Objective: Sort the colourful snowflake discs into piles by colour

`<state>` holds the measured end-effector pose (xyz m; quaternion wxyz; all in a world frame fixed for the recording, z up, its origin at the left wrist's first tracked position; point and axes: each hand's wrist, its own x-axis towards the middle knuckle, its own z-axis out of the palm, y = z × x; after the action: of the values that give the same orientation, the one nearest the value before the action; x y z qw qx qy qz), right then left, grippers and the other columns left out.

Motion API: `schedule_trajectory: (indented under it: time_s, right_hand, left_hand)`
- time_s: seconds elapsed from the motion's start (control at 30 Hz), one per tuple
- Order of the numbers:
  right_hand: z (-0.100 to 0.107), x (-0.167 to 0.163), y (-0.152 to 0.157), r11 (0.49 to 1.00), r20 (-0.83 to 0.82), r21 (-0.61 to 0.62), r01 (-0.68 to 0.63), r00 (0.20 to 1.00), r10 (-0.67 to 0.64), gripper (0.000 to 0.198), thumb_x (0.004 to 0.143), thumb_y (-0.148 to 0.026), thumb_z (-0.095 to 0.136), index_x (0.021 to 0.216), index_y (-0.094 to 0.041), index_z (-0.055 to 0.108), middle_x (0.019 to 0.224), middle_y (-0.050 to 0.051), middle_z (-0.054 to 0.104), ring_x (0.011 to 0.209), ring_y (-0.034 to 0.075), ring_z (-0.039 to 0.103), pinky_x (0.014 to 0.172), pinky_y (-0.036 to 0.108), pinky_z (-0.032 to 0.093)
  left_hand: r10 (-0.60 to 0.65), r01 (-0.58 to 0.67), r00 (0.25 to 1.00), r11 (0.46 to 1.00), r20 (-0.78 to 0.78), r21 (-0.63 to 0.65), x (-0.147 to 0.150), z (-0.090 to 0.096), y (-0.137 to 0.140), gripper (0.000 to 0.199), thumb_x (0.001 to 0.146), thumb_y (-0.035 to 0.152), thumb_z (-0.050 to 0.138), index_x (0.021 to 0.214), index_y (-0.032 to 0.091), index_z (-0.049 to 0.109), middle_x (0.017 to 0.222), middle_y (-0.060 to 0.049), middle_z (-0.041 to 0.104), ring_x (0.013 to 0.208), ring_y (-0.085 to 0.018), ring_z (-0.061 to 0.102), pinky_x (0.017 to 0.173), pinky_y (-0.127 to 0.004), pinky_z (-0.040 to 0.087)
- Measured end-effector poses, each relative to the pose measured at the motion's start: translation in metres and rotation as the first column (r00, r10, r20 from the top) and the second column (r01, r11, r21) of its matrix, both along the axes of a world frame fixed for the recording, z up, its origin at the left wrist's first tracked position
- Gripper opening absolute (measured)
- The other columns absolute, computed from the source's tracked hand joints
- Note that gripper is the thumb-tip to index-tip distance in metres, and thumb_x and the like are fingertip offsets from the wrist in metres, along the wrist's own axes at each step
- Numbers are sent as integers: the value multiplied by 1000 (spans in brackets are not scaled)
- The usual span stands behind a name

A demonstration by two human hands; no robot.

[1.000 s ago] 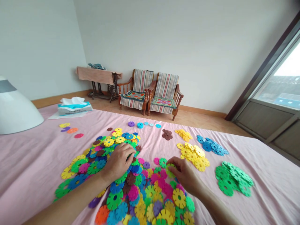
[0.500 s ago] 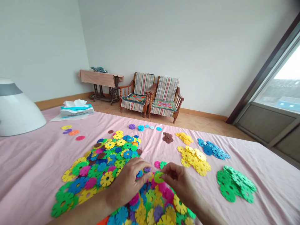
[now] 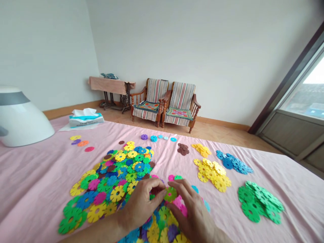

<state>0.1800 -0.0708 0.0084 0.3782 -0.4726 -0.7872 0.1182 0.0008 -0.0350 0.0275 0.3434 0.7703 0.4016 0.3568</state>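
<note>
My left hand (image 3: 145,200) is above the near part of a mixed pile of notched plastic snowflake discs (image 3: 117,193). Its thumb and fingertips are pinched at the left edge of a yellow-green snowflake disc (image 3: 170,194). My right hand (image 3: 193,209) is on the disc's other side, thumb and fingers apart around it. Pink discs (image 3: 180,203) show below, between the hands. Part of the near pile is hidden under both hands.
Sorted yellow discs (image 3: 212,173), blue discs (image 3: 234,163), green discs (image 3: 260,202) and brown discs (image 3: 183,149) lie to the right on the pink cloth (image 3: 32,179). A tissue box (image 3: 86,119) and a white kettle-like vessel (image 3: 25,121) stand at the left.
My right hand has opened from a pinch and spread, reaching lower over the pile. My left fingertips have come up to the yellow-green disc. The view has shifted slightly.
</note>
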Motion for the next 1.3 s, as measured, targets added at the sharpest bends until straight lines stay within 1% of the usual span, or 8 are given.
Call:
schedule_trajectory:
  time_s: [0.17,0.4,0.47,0.57,0.7,0.9,1.1,1.3]
  right_hand:
    - [3,-2,-5,976,179,213,-47,984,8,52,86,-28,57,136,-26,42,115,9,65,102,25,63,83,35,55]
    - [-5,3,-3,977,170,210,-30,985,-6,59,84,-32,60,139,-26,38,120,10,63,107,26,62,87,35,54]
    - [-11,4,-3,985,154,172,-12,988,-15,56,83,-32,61,136,-27,42,120,9,63,106,26,62,86,34,54]
    - [-18,1,-2,995,105,82,58,992,-67,48,83,-30,59,130,-26,47,113,9,64,102,25,62,83,34,54]
    - [-23,-5,-3,995,38,40,94,995,-96,42,83,-27,55,125,-27,49,105,8,64,96,25,63,81,36,53]
    - [-24,-11,-5,998,-18,41,48,999,-47,56,75,-11,53,126,-31,45,108,3,62,86,18,64,71,24,54]
    - [-30,-15,-5,991,-63,124,42,997,-34,59,79,-13,49,135,-29,36,117,7,60,103,23,60,85,33,52]
    - [-29,-6,8,981,-250,56,184,954,-165,46,89,-24,44,134,-24,33,97,6,61,71,16,60,70,31,53]
  left_hand:
    - [-20,42,994,980,110,-195,2,5,-2,30,84,39,56,67,15,58,61,1,55,60,-11,50,55,-20,39]
    - [-39,127,976,900,213,-417,0,1,5,38,81,50,56,69,15,54,56,5,48,46,-8,45,46,-19,36]
    - [-44,118,979,917,197,-382,-1,-2,5,34,83,47,55,73,15,57,60,2,54,50,-9,50,49,-20,40]
    - [-4,30,993,975,116,-219,-1,-5,1,23,82,38,59,90,17,64,76,-2,64,66,-13,58,62,-22,47]
    - [27,-27,1000,998,-7,-62,0,-3,-7,33,72,29,71,104,24,65,91,-3,67,74,-15,60,66,-24,48]
    - [28,-28,1000,998,4,-64,4,-4,-9,36,66,24,75,101,25,66,85,-1,68,69,-15,61,64,-23,50]
    - [3,-3,1000,999,2,-54,6,-3,-9,22,71,20,66,93,22,63,80,0,66,66,-13,61,60,-20,49]
    - [88,-74,991,988,-99,138,-7,24,21,27,71,17,61,98,22,60,81,1,64,67,-12,60,60,-20,48]
